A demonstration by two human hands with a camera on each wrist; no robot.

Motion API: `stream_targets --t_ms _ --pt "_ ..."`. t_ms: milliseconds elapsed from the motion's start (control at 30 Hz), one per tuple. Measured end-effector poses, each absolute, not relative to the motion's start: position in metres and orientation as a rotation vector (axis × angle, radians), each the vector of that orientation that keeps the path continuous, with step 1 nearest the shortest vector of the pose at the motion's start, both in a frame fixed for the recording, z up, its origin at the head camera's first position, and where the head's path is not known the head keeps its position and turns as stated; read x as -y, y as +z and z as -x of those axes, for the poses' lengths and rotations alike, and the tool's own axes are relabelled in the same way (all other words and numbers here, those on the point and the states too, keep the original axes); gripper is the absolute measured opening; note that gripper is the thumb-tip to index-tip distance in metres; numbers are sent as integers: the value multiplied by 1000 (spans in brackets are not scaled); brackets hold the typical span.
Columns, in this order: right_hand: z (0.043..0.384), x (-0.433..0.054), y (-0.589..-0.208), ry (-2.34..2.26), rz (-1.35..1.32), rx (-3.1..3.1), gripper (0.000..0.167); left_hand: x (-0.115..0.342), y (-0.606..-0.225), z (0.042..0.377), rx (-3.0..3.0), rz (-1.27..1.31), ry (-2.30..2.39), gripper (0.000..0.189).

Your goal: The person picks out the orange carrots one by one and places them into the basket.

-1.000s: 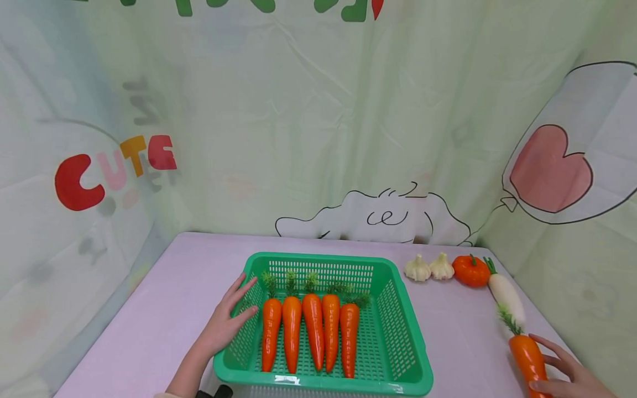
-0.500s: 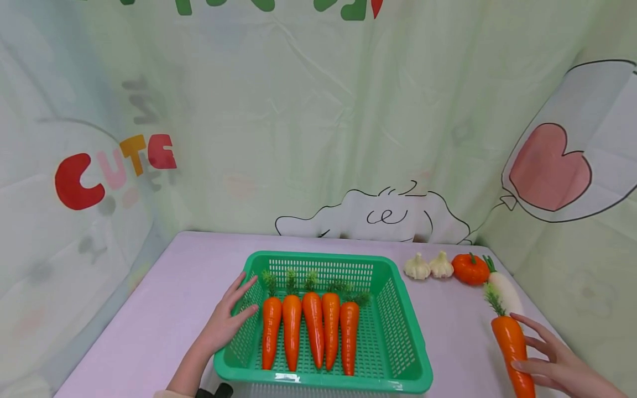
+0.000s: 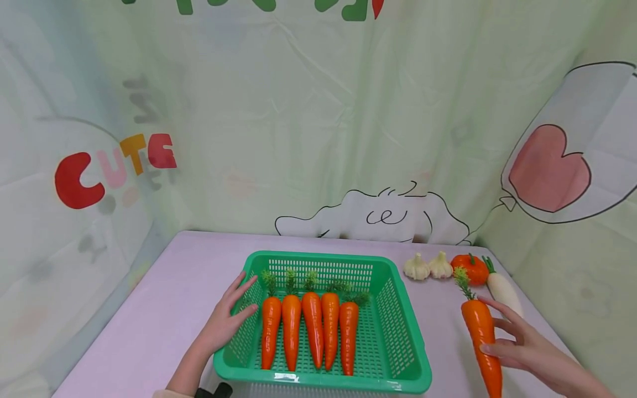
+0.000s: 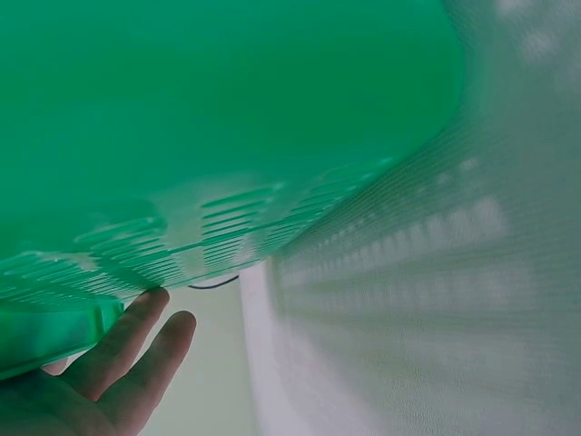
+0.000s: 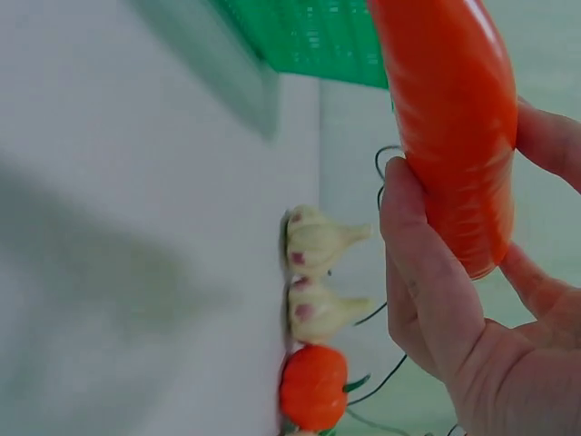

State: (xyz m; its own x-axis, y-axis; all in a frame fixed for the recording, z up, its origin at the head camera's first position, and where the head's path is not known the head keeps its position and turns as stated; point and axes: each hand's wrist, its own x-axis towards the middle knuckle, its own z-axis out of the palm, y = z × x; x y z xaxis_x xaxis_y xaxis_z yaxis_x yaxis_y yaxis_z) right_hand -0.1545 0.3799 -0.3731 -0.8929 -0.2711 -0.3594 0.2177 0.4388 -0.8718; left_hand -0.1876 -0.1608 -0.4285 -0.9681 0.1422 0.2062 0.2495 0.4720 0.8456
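My right hand [image 3: 517, 342] holds an orange carrot [image 3: 481, 337] with a leafy green top, right of the green basket [image 3: 423, 359]. In the right wrist view, the fingers and thumb grip the carrot [image 5: 454, 136] from both sides, clear above the table. Several matching carrots [image 3: 313, 326] lie side by side in the basket, tops toward the back. My left hand [image 3: 224, 323] rests at the basket's left rim, fingers spread and fairly straight. The left wrist view shows two fingers [image 4: 145, 363] by the basket's slotted outer wall [image 4: 227, 136].
Two garlic bulbs [image 3: 417, 268] stand at the back right of the lilac table [image 3: 199, 276]. Beside them sit an orange pumpkin-shaped vegetable [image 3: 470, 268] and a white radish [image 3: 504, 293], partly behind the right hand. A printed curtain [image 3: 318, 121] encloses the back and sides.
The right hand has carried its carrot leftward and slightly up from the table's right edge, toward the basket. The left hand and the basket have stayed where they were.
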Motion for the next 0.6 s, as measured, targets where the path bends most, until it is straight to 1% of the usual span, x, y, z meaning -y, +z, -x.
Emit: stream_targets --t_ms 233,600 --pt "157 -354 -366 -1511 143 -2263 73 161 -428 188 2607 339 -1513 58" --pt "161 -313 -358 -1609 220 -2243 75 162 -431 189 2599 355 -1516 58"
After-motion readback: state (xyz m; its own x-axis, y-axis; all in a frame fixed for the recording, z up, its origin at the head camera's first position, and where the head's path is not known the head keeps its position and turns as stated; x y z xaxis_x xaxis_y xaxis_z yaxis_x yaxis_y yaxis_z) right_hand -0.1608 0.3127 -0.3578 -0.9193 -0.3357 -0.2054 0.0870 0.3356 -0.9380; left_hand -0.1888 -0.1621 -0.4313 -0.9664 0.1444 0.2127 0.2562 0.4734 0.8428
